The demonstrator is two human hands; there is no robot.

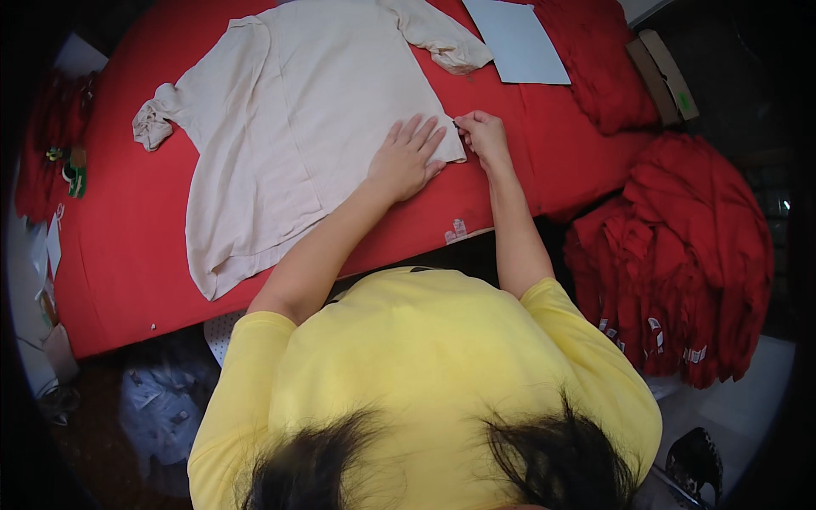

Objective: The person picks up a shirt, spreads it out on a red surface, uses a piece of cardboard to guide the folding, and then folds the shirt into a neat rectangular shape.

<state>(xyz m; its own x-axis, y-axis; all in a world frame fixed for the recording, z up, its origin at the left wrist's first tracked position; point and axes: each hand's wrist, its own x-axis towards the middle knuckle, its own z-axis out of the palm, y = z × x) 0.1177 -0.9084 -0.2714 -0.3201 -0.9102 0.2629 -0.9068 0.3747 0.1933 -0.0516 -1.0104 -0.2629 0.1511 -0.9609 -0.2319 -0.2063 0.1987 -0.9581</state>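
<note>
A cream long-sleeved garment (340,93) lies spread out on the red-covered table (110,255), its sleeves bunched at the ends. Flat on the garment near its right lower corner rests my left hand (408,160), fingers spread. Just beyond the garment's right edge, my right hand (484,136) is closed in a pinch. A small dark tip shows at its fingertips, against the garment's edge; what it belongs to is hidden in the fingers.
At the back right are a white sheet (518,42), folded red cloth (591,59) and an open cardboard box (663,76). A heap of red garments (680,255) with white labels hangs at the right. Clear plastic pieces (456,229) lie at the table's front edge; a green tape roll (76,174) is far left.
</note>
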